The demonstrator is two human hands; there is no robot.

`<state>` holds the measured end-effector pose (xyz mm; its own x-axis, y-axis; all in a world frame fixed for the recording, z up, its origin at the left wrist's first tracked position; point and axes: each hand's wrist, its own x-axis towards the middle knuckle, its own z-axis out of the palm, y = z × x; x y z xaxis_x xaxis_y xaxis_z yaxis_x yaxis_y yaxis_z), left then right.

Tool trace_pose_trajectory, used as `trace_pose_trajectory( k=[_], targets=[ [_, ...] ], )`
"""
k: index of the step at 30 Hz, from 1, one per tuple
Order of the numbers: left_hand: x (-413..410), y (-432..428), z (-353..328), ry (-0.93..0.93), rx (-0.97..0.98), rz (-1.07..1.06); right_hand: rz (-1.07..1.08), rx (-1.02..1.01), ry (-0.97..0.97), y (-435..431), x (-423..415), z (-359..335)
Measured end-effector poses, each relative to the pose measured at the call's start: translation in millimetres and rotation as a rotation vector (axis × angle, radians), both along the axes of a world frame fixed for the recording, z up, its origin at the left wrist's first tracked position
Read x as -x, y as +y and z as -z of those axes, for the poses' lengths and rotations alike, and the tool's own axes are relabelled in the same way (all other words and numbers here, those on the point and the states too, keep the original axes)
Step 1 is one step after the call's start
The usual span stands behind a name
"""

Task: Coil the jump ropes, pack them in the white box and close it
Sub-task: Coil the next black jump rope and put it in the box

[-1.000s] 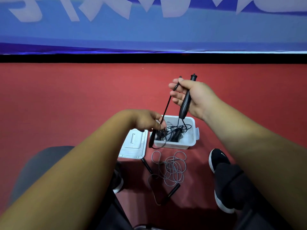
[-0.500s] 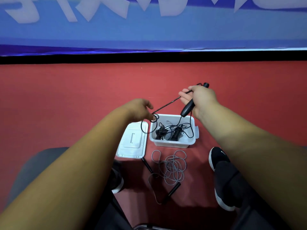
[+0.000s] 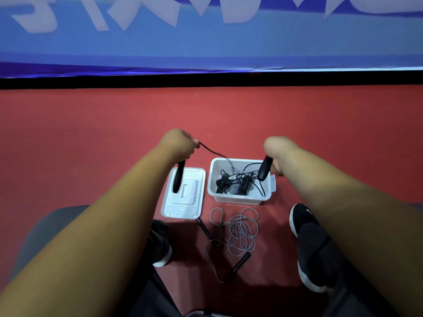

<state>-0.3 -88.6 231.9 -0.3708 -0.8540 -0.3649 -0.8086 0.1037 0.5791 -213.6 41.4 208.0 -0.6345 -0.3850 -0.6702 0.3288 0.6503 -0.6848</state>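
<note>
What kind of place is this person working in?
Probably a sports hall or gym: a red floor, a blue banner with large white lettering behind it, and a grey jump rope lying loose on the floor.

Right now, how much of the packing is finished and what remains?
Done: coiled black ropes lie in the white box. In hand: the left hand and right hand each grip a handle of a black rope, not yet coiled. Left: that rope, the grey rope loose on the floor, and the lid lying beside the box.
</note>
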Motion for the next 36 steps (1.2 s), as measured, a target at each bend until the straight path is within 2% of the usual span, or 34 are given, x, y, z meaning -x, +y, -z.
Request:
trace_pose_trajectory(
  k=[2,4,9,15,18,25,28,31,36],
  targets=[
    [2,7,-5,0.188,-0.170,-0.124,-0.102,-0.056,-0.123,1,-12,-2],
    [4,11,-11,0.281,-0.283,-0.156,-0.300,-0.090,-0.206,1,-24,-6],
    [12,14,-14,0.475,-0.478,-0.180,-0.532,0.127,-0.181,-3,-40,-11],
    [20,20,-13,0.596,-0.571,-0.228,-0.610,0.279,-0.281,2,-52,-13],
    [23,22,-11,0.562,-0.536,-0.219,-0.659,0.280,-0.314,5,-55,-17],
    [23,21,-15,0.272,-0.342,-0.078,-0.689,0.311,-0.323,9,-56,-17],
    [19,17,-13,0.181,-0.196,-0.008,-0.691,0.300,-0.319,11,-55,-18],
    [14,11,-7,0.228,-0.056,0.155,-0.699,0.275,-0.315,12,-53,-20],
    [16,12,-4,0.310,-0.130,0.392,-0.754,0.220,-0.301,10,-48,-19]
  ],
)
